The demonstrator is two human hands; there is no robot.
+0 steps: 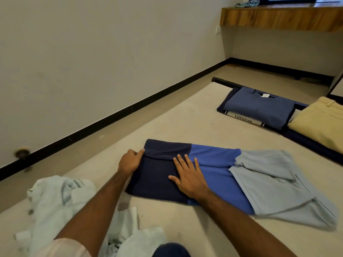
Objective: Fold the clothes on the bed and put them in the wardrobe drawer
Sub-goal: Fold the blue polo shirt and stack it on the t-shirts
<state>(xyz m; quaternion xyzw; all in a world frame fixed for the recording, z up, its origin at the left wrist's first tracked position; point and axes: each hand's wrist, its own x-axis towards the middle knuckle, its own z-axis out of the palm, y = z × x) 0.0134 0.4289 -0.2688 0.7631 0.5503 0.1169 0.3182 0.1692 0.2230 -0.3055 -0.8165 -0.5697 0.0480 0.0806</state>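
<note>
While a three-tone blue shirt [213, 175] lies partly folded on the bed [185, 117], a person's hands work its navy end: the left hand [130, 161] curls round and pinches the shirt's folded edge, and the right hand [188, 178] lies flat with fingers spread, pressing the cloth down. The pale blue collar end is not yet folded over.

Judging by what lies around, the job looks roughly half done. A folded blue top [259, 106] sits on a stack near the far edge of the bed, with folded tan trousers [321, 121] just beside it. A crumpled pale green garment [61, 199] waits unfolded near the person's left arm. No wardrobe or drawer is in view, so putting the clothes away appears still to come.

The bed is covered in a plain beige sheet and sits low beside a white wall [92, 62] with a dark skirting board [130, 110]. A wooden ledge [278, 18] runs under a window at the far end, with a small bluish cloth [246, 4] on it.
</note>
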